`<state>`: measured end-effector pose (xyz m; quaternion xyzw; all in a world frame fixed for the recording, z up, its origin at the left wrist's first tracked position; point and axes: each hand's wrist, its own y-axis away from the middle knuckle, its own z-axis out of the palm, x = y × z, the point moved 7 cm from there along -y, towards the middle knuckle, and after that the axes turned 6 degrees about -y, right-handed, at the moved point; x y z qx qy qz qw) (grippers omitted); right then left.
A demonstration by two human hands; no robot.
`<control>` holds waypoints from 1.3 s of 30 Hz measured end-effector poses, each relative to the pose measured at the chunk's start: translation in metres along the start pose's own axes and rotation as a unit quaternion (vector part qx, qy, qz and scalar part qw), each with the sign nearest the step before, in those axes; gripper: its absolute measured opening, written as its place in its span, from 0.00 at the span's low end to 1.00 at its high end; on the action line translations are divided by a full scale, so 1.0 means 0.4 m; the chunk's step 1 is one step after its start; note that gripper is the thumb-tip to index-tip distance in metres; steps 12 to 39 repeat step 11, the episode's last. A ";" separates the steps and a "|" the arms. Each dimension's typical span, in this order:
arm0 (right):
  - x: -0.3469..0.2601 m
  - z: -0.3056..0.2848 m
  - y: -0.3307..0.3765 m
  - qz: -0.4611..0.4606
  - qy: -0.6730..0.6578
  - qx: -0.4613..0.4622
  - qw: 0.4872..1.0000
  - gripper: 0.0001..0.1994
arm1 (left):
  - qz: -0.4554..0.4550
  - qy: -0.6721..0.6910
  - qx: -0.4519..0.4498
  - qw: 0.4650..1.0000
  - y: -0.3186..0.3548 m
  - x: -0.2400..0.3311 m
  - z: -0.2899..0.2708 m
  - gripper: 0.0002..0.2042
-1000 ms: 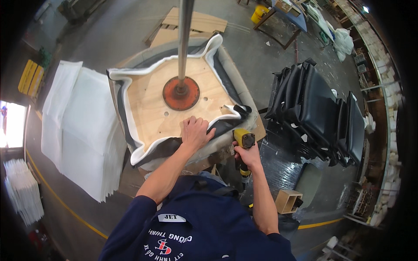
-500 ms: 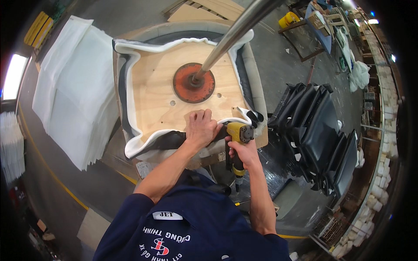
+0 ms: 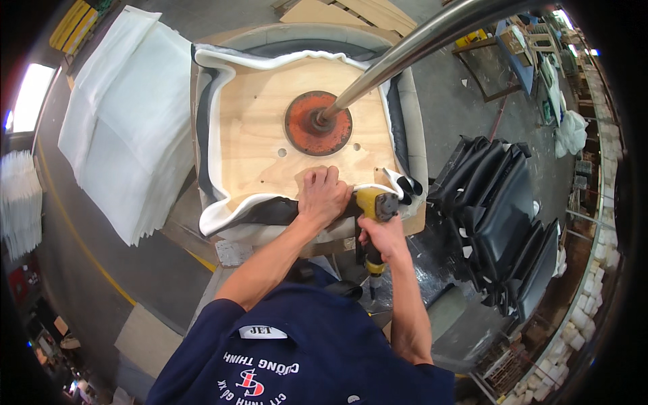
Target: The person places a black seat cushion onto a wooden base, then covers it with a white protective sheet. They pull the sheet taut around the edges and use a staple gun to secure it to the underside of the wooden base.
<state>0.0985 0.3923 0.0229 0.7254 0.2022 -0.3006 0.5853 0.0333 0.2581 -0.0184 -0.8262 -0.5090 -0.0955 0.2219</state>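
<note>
A plywood seat board [image 3: 250, 115] lies face up, edged by white padding [image 3: 210, 169] and a black cover [image 3: 270, 212]. My left hand [image 3: 325, 197] has its fingers curled over the near edge, gripping the folded cover against the wood. Just right of it, my right hand [image 3: 385, 237] is wrapped around the grip of a yellow and black staple gun [image 3: 368, 201]. The gun's nose is by the near edge; its exact contact is hidden. At the near right corner, a flap of cover and padding [image 3: 403, 183] stands up loose.
A metal pole [image 3: 398, 61] ends in a red disc [image 3: 304, 125] pressing on the board. A grey padded rim [image 3: 413, 121] surrounds the seat. White sheets [image 3: 128, 128] are stacked at left, black covers [image 3: 499, 196] at right. A blue-topped table [image 3: 516, 64] stands far right.
The whole scene has shifted slightly right in the picture. Both hands keep nearly the same places on the seat's near edge, the staple gun still in my right hand.
</note>
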 end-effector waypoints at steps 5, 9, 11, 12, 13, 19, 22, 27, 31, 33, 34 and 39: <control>-0.003 0.014 0.024 -0.027 -0.009 -0.007 1.000 0.06 | -0.009 -0.006 -0.019 1.000 0.002 -0.001 0.008 0.12; 0.023 0.020 0.012 -0.004 -0.017 -0.009 1.000 0.07 | -0.013 -0.025 -0.006 1.000 0.002 0.000 0.000 0.12; 0.004 0.017 -0.006 -0.001 0.015 -0.014 1.000 0.06 | -0.015 -0.038 -0.003 0.999 0.002 -0.001 0.007 0.12; 0.004 0.017 -0.006 -0.001 0.015 -0.014 1.000 0.06 | -0.015 -0.038 -0.003 0.999 0.002 -0.001 0.007 0.12; 0.004 0.017 -0.006 -0.001 0.015 -0.014 1.000 0.06 | -0.015 -0.038 -0.003 0.999 0.002 -0.001 0.007 0.12; 0.004 0.017 -0.006 -0.001 0.015 -0.014 1.000 0.06 | -0.015 -0.038 -0.003 0.999 0.002 -0.001 0.007 0.12; 0.004 0.017 -0.006 -0.001 0.015 -0.014 1.000 0.06 | -0.015 -0.038 -0.003 0.999 0.002 -0.001 0.007 0.12; 0.004 0.017 -0.006 -0.001 0.015 -0.014 1.000 0.06 | -0.015 -0.038 -0.003 0.999 0.002 -0.001 0.007 0.12; 0.004 0.017 -0.006 -0.001 0.015 -0.014 1.000 0.06 | -0.015 -0.038 -0.003 0.999 0.002 -0.001 0.007 0.12; 0.004 0.017 -0.006 -0.001 0.015 -0.014 1.000 0.06 | -0.015 -0.038 -0.003 0.999 0.002 -0.001 0.007 0.12; 0.004 0.017 -0.006 -0.001 0.015 -0.014 1.000 0.06 | -0.015 -0.038 -0.003 0.999 0.002 -0.001 0.007 0.12; 0.004 0.017 -0.006 -0.001 0.015 -0.014 1.000 0.06 | -0.015 -0.038 -0.003 0.999 0.002 -0.001 0.007 0.12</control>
